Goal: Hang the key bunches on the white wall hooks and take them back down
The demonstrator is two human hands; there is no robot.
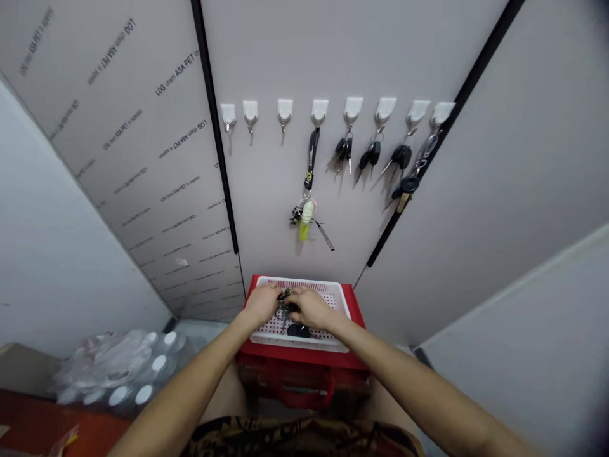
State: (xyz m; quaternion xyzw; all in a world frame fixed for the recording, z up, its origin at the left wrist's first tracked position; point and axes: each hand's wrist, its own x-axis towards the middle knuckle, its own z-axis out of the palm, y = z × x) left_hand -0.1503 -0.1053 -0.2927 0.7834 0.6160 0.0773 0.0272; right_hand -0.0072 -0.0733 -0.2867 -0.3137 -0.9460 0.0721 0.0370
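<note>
Both of my hands are down in a white plastic basket (pixel 337 346) that rests on a red box (pixel 358 311). My left hand (pixel 263 303) and my right hand (pixel 310 307) meet over a bunch of keys (pixel 285 308), with the fingers of each closed on it from either side. The fingertips are partly hidden by the keys and the hands. Another dark key set (pixel 299 331) lies on the basket floor, just below my right hand.
White adhesive hooks (pixel 320 111) run in a row along the wall. A black strap (pixel 312 155) with keys and a green charm hangs from one; black-headed keys (pixel 371 154) hang from others to its right. Plastic-wrapped bottles (pixel 121 368) stand at lower left.
</note>
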